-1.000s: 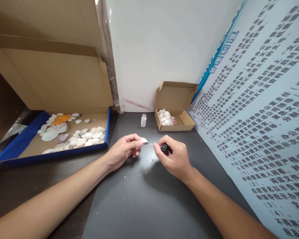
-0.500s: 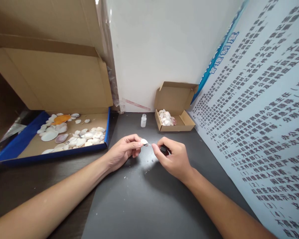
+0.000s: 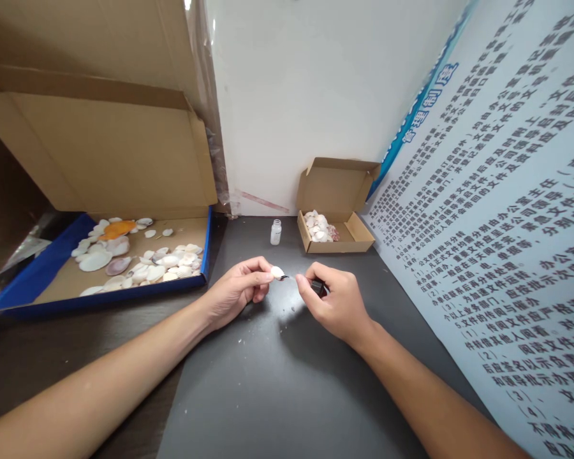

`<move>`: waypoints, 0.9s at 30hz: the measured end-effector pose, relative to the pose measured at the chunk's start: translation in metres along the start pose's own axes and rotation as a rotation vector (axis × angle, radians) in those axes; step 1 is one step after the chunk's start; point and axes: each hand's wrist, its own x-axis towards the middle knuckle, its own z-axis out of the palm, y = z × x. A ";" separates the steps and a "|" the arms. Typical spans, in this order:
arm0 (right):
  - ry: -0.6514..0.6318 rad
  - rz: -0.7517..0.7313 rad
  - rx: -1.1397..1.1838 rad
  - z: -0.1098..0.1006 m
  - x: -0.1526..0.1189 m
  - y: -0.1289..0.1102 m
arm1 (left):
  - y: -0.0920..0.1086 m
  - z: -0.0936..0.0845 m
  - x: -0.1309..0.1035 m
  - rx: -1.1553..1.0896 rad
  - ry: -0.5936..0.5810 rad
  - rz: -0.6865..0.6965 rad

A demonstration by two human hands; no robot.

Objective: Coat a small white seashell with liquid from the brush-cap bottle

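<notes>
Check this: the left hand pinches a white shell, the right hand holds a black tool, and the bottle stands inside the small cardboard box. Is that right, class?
No: the head view shows the bottle standing outside the small cardboard box, on the dark tabletop. The left hand does pinch a white shell, and the right hand holds a black tool.

Against half a second ago, the right hand's fingers [image 3: 309, 295] have drawn back slightly toward the worktop's right edge, and more of the dark brush tip [image 3: 284, 276] shows past the shell [image 3: 277, 272]. The shell appears slightly nearer the worktop's front edge than a second ago.
</notes>
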 end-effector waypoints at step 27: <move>0.041 0.014 -0.022 0.000 0.002 0.003 | 0.003 0.004 -0.001 0.015 -0.037 -0.025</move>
